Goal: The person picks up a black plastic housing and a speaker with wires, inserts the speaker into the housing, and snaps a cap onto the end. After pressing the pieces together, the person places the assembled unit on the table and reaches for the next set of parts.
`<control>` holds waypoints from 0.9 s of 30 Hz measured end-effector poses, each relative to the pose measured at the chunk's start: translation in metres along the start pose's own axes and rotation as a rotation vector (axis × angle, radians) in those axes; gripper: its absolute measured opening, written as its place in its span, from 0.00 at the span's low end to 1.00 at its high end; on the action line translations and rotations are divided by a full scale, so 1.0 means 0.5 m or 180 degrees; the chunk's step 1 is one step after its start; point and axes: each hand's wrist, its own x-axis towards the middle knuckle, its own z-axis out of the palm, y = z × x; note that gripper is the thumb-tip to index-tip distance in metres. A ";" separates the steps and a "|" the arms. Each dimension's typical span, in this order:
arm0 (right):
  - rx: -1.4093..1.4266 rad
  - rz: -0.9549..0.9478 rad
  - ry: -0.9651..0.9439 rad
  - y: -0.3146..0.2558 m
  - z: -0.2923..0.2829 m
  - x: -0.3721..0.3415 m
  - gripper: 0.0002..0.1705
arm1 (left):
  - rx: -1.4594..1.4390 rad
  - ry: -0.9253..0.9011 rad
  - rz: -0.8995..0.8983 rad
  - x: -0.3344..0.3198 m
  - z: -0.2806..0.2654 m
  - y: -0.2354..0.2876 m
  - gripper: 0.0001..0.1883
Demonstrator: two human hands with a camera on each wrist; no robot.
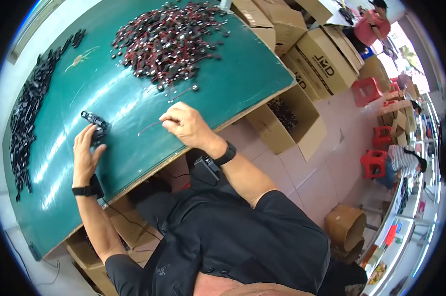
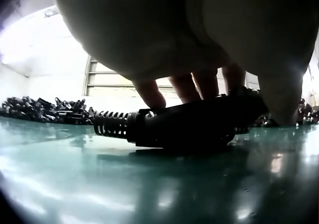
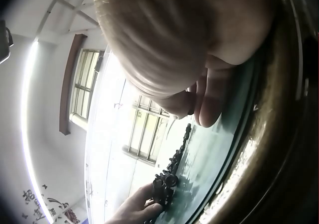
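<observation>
My left hand [image 1: 86, 153] has its fingers and thumb about black plastic housings [image 1: 98, 134] on the green table. In the left wrist view, four fingertips reach the far side of a dark housing [image 2: 184, 126]; a slotted, ribbed sleeve [image 2: 113, 124] sticks out at its left end. The thumb comes down at the right. My right hand [image 1: 189, 127] pinches a thin red wire [image 1: 149, 129], its loose end pointing left over the table. Whatever else lies inside those fingers is hidden. In the right wrist view, the right fingertips [image 3: 209, 109] bend inward.
A large heap of small round parts with red wires [image 1: 166, 42] covers the table's back. Black plastic pieces [image 1: 28, 118] lie in a long row at the left. An open carton [image 1: 287, 118] stands below the right edge; boxes [image 1: 321, 61] stack behind it. Other people [image 1: 373, 27] are farther off.
</observation>
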 end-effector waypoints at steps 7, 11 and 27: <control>-0.0169 -0.0070 -0.0009 0.001 0.006 -0.006 0.09 | 0.0422 -0.0058 -0.0210 -0.020 -0.024 -0.070 0.30; -0.0806 -0.0205 0.0070 -0.005 0.011 -0.009 0.12 | 0.0257 0.0013 -0.0663 -0.036 -0.020 -0.116 0.30; -0.0304 -0.0297 -0.0298 -0.113 0.111 0.045 0.21 | -0.0413 0.0121 -0.0847 -0.063 0.016 -0.023 0.30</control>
